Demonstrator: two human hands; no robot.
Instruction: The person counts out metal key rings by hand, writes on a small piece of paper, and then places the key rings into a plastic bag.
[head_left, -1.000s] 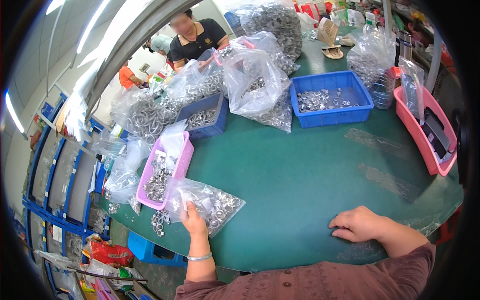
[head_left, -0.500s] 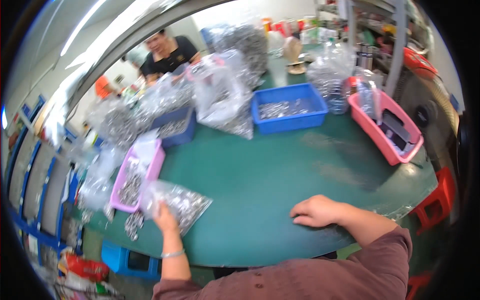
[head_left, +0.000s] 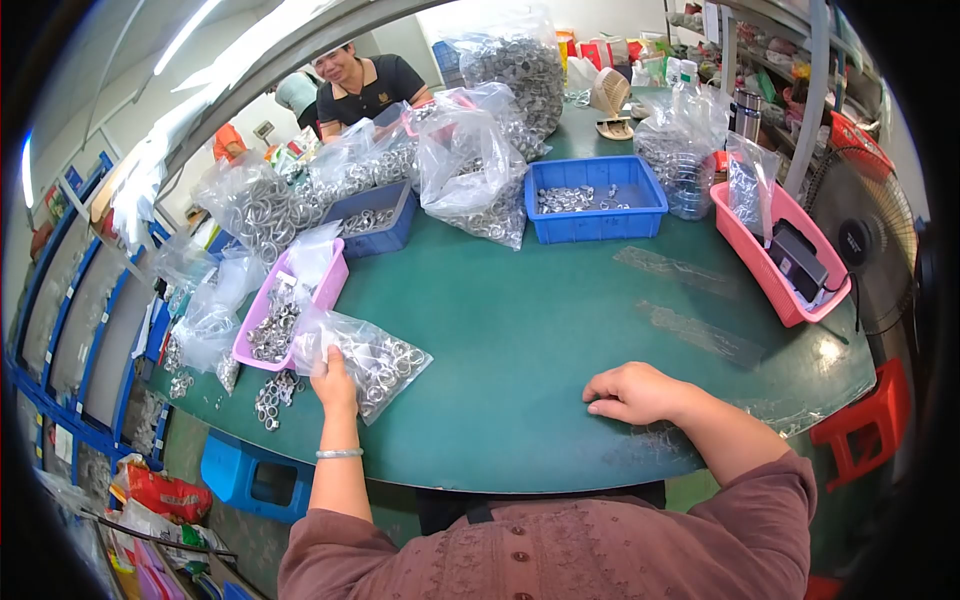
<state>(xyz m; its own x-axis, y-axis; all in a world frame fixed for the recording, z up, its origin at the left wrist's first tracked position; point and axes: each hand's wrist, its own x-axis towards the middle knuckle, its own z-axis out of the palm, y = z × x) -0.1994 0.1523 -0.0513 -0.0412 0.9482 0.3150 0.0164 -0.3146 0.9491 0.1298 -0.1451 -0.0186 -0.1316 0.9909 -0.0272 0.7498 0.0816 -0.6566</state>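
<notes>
My left hand [head_left: 334,382] grips the gathered end of a clear plastic bag [head_left: 388,368] packed with silvery metal rings. The bag lies on the green tabletop [head_left: 500,330], left of centre. Against it, on the far left side, stands a lilac basket [head_left: 333,285] with similar rings and a clear bag inside. Several loose rings [head_left: 270,402] lie beside my left wrist, near the basket's close end. On the right, my right hand [head_left: 638,393] rests on the table, fingers loosely bent, thumb apart, holding nothing.
Farther back are a blue bin [head_left: 640,222] and a darker blue bin [head_left: 385,240], both holding metal parts, and large clear bags [head_left: 470,185] of them. A pink basket [head_left: 765,280] with a black device stands right, near a fan [head_left: 862,238]. A person [head_left: 365,88] sits across the table.
The view has shifted, and the person across the table has raised their head. My left hand keeps hold of the bag of rings; my right hand stays resting on the table.
</notes>
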